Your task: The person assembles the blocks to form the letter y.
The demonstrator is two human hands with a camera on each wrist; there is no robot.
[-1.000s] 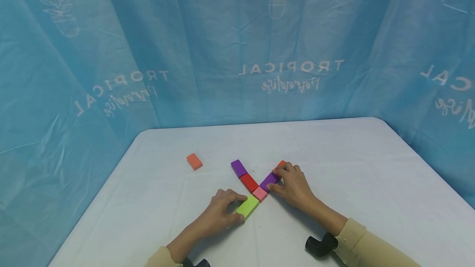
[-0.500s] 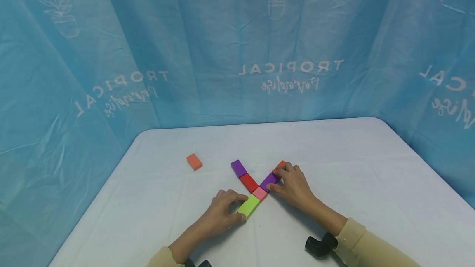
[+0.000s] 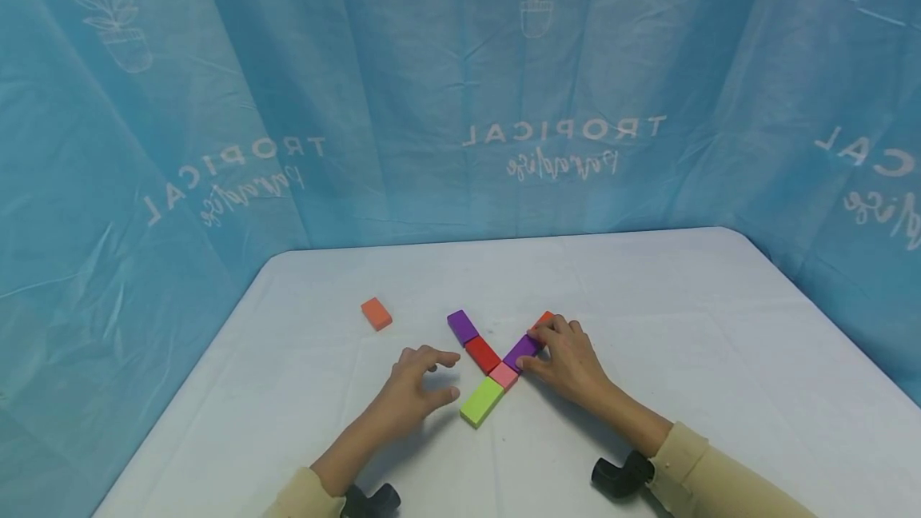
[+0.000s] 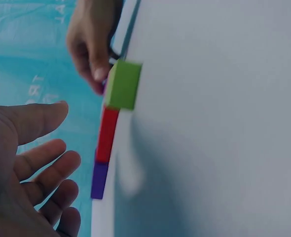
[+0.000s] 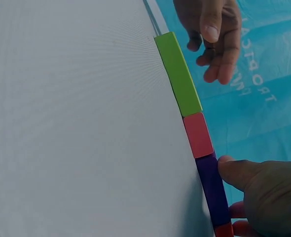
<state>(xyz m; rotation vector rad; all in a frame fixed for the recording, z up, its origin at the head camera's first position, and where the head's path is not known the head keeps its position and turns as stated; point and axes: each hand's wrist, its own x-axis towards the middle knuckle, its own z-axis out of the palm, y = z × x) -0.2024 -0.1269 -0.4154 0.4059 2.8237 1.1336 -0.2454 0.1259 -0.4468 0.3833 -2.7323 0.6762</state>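
Observation:
Colored blocks form a Y on the white table. A lime green block (image 3: 482,402) makes the stem, its upper end at a small pink block (image 3: 504,376). From there a red block (image 3: 483,355) and a purple block (image 3: 462,327) run up to the left. The right arm has another purple block (image 3: 519,353), then an orange-red block (image 3: 545,316) partly hidden by fingers. My right hand (image 3: 570,362) holds that right-arm purple block between thumb and fingers. Left of the green block, my left hand (image 3: 408,392) is apart from it, thumb and fingers spread around nothing.
A lone orange block (image 3: 377,313) lies on the white tablecloth (image 3: 669,318), to the left of the Y. Behind the table hangs a blue printed curtain (image 3: 403,86). Black wrist mounts (image 3: 623,476) sit at both cuffs.
My left hand nudged the green block slightly toward the pink one, then let go and drew back to the left. The right hand has stayed in place on the purple block.

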